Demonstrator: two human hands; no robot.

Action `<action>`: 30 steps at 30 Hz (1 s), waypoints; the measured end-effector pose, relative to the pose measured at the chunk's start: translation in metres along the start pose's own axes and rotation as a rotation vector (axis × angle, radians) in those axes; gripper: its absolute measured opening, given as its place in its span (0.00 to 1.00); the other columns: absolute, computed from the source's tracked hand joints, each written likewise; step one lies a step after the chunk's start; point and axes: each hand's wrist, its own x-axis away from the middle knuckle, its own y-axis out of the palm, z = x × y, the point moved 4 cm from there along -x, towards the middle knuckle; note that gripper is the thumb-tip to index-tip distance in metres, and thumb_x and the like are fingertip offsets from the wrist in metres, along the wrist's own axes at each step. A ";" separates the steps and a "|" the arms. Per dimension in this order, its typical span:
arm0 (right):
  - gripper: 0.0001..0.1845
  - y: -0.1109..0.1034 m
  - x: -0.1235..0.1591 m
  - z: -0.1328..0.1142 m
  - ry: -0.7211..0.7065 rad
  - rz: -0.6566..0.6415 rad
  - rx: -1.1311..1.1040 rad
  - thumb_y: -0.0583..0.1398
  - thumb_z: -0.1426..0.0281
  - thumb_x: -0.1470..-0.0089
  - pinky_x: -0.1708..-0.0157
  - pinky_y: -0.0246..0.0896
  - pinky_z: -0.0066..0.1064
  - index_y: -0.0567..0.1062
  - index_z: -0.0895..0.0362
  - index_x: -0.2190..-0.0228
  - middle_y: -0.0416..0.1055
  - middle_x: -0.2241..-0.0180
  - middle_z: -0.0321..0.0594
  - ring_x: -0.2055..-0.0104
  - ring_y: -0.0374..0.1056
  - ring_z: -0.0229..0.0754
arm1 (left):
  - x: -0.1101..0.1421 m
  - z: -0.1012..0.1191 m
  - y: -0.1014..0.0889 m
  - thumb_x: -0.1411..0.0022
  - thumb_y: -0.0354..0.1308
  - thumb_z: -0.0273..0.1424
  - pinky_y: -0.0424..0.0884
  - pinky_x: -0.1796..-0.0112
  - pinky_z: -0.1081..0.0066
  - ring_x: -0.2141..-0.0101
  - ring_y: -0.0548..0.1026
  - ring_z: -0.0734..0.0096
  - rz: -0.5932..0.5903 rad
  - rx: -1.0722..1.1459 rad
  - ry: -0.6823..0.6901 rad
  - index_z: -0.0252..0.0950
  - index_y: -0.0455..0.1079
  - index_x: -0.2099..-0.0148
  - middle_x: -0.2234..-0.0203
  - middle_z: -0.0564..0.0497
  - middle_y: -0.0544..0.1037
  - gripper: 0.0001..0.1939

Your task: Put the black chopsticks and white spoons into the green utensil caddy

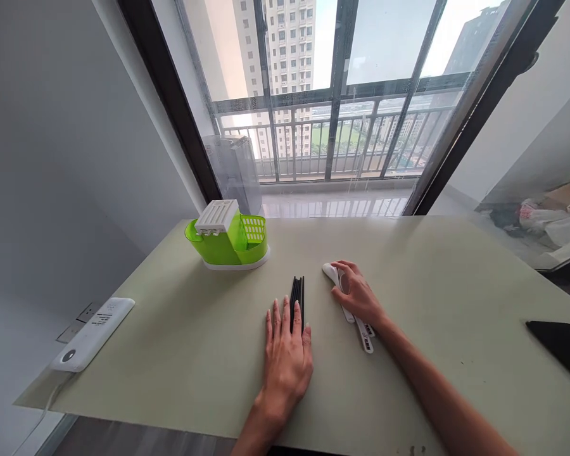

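My left hand (287,358) lies flat, palm down and fingers stretched out, over the lower part of a bundle of black chopsticks (297,288) on the table. The chopsticks' upper ends stick out beyond its fingertips. To the right, my right hand (356,292) arches over several white spoons (331,272), its thumb and forefinger apart around them and touching them. One spoon's bowl shows past the fingertips. The spoon handles (365,335), with dark markings at their ends, fan out below the palm; the middle of the spoons is partly hidden.
A lime-green utensil caddy (223,250) with a white slotted block (217,216) stands at the back left. A white power strip (95,334) with a cable lies along the table's (171,367) left edge. A black flat object (561,345) is at the right. Behind the table is a glass window.
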 end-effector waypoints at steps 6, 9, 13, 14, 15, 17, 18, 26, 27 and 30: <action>0.32 0.001 0.001 0.001 -0.028 -0.030 0.006 0.58 0.73 0.52 0.38 0.58 0.44 0.69 0.51 0.43 0.60 0.38 0.47 0.37 0.62 0.51 | 0.003 0.001 0.001 0.25 0.43 0.34 0.59 0.34 0.43 0.29 0.50 0.51 0.021 0.007 0.012 0.41 0.46 0.24 0.28 0.45 0.54 0.30; 0.32 0.001 0.000 0.000 -0.058 -0.047 0.021 0.58 0.73 0.52 0.38 0.58 0.44 0.69 0.51 0.43 0.58 0.36 0.47 0.35 0.60 0.52 | 0.003 0.001 0.001 0.25 0.43 0.34 0.58 0.34 0.43 0.29 0.50 0.50 0.007 0.006 0.008 0.39 0.48 0.25 0.28 0.45 0.54 0.30; 0.25 -0.002 0.000 -0.004 -0.073 -0.043 0.033 0.57 0.72 0.50 0.41 0.60 0.43 0.73 0.50 0.49 0.63 0.41 0.45 0.40 0.65 0.50 | 0.002 0.001 0.000 0.26 0.43 0.33 0.58 0.34 0.43 0.29 0.49 0.50 -0.002 0.004 0.008 0.38 0.50 0.25 0.28 0.45 0.54 0.29; 0.21 -0.003 0.000 -0.006 -0.068 -0.032 0.033 0.58 0.71 0.49 0.42 0.61 0.42 0.74 0.50 0.51 0.65 0.43 0.44 0.42 0.67 0.50 | 0.003 0.001 0.000 0.26 0.43 0.33 0.58 0.34 0.43 0.29 0.49 0.50 0.001 0.005 0.007 0.39 0.50 0.25 0.28 0.45 0.54 0.29; 0.18 -0.003 0.000 -0.007 -0.060 -0.020 0.032 0.58 0.69 0.48 0.43 0.62 0.42 0.75 0.50 0.53 0.66 0.44 0.44 0.45 0.68 0.49 | 0.003 0.001 -0.001 0.26 0.43 0.33 0.58 0.34 0.44 0.29 0.49 0.51 0.005 0.006 0.007 0.39 0.50 0.25 0.28 0.45 0.54 0.30; 0.14 -0.005 0.000 -0.008 -0.037 0.004 0.027 0.58 0.67 0.46 0.46 0.64 0.41 0.76 0.51 0.57 0.67 0.47 0.43 0.48 0.69 0.48 | 0.003 0.001 -0.001 0.26 0.43 0.33 0.58 0.33 0.44 0.29 0.49 0.51 0.005 0.004 0.004 0.39 0.50 0.25 0.28 0.45 0.53 0.29; 0.13 -0.005 0.000 -0.008 -0.026 0.012 0.025 0.59 0.66 0.46 0.47 0.64 0.41 0.76 0.51 0.58 0.68 0.47 0.43 0.50 0.70 0.48 | 0.003 0.001 -0.001 0.26 0.43 0.33 0.58 0.33 0.44 0.29 0.49 0.51 0.000 0.001 0.002 0.38 0.50 0.25 0.28 0.45 0.53 0.29; 0.13 -0.009 0.000 -0.012 -0.016 0.025 -0.023 0.60 0.58 0.43 0.57 0.68 0.39 0.79 0.52 0.70 0.71 0.53 0.44 0.55 0.70 0.48 | 0.003 0.001 -0.001 0.25 0.43 0.33 0.59 0.34 0.44 0.29 0.50 0.51 0.015 0.023 0.012 0.40 0.46 0.24 0.28 0.45 0.54 0.31; 0.14 -0.010 0.001 -0.013 -0.020 0.030 -0.043 0.60 0.58 0.42 0.58 0.68 0.38 0.79 0.52 0.71 0.71 0.53 0.45 0.54 0.70 0.48 | 0.003 0.001 -0.001 0.25 0.43 0.33 0.59 0.34 0.44 0.29 0.50 0.51 0.017 0.027 0.012 0.41 0.46 0.24 0.28 0.45 0.54 0.31; 0.16 -0.013 0.000 -0.014 -0.008 0.055 -0.116 0.60 0.56 0.42 0.59 0.68 0.37 0.80 0.52 0.74 0.72 0.53 0.45 0.53 0.71 0.49 | 0.004 0.001 -0.003 0.25 0.43 0.33 0.58 0.34 0.44 0.29 0.50 0.51 0.011 0.051 0.011 0.41 0.45 0.24 0.28 0.45 0.54 0.31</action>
